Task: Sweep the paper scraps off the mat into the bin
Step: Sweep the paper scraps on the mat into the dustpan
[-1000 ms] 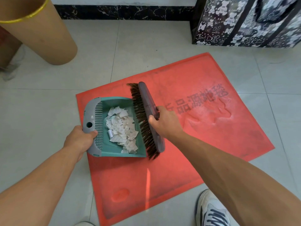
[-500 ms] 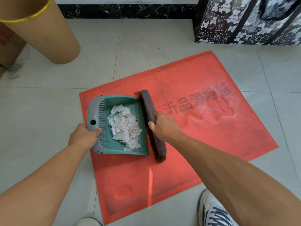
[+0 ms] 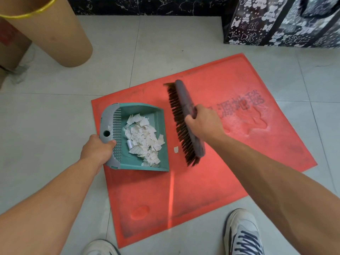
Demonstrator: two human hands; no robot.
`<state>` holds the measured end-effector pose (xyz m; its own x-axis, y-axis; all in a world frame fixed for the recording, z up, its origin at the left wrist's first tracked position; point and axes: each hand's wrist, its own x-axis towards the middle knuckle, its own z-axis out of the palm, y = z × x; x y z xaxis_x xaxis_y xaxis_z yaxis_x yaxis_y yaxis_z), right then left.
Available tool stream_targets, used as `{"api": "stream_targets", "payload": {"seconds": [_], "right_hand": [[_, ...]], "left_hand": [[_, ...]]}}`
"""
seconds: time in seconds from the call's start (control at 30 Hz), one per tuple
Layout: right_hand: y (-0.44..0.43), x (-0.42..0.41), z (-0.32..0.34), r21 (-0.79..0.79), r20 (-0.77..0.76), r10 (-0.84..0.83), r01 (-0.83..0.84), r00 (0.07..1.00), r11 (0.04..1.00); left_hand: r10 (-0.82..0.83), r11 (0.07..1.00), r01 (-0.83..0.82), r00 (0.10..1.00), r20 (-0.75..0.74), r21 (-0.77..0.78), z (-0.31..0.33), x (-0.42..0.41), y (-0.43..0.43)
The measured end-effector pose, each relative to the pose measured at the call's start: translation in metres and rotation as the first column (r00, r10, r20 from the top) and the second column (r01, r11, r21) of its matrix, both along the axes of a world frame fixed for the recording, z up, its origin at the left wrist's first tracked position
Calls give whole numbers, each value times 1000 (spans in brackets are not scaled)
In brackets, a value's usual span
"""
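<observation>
Pale tiled floor (image 3: 55,111), black marble skirting (image 3: 147,6) along 12 o'clock. Tan cardboard cylinder (image 3: 55,34) stood at 10 o'clock, black bag (image 3: 276,24) with white bear print at 1 o'clock. Red mat (image 3: 202,190) lay skewed at centre, with dark printed characters toward 2 o'clock. Your shoes (image 3: 244,234) showed at 6 o'clock.

Teal dustpan (image 3: 158,118) with a grey back rim sat on the mat's 9 o'clock side, its open lip toward 3 o'clock. White lined paper scraps (image 3: 143,138) were heaped inside it. One stray scrap (image 3: 176,149) lay on the mat just beside the lip, between dustpan and brush (image 3: 184,100).

Your left hand (image 3: 95,151) gripped the grey rim, fingers wrapped round it, thumb on top by the comb teeth. Your right hand (image 3: 204,124) clenched the brush's grey back, brown bristles facing 9 o'clock, apart from the dustpan. Couldn't tell if the bristles touched the mat.
</observation>
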<state>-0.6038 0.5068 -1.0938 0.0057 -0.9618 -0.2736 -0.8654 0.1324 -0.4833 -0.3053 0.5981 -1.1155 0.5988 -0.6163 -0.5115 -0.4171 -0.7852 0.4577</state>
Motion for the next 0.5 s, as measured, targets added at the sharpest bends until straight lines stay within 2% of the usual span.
{"api": "stream_targets", "payload": {"seconds": [0.1,0.23,0.37,0.5], "right_hand": [[-8,-13,1,-39,-130,-27,22,991,999],[0,-16,-9,39,-258,95,-88,962,995],[20,0,-23,62,-139,186,-179,973,982],[30,12,-31,64,95,49,-55,994,996]], "left_hand": [[0,1000,0,1000,3,7,-1,0,0],[-3,1000,3,1000,11,6,0,-1,0],[4,1000,-4,1000,11,8,-1,-1,0],[-9,1000,8,1000,27,13,-1,-1,1]]}}
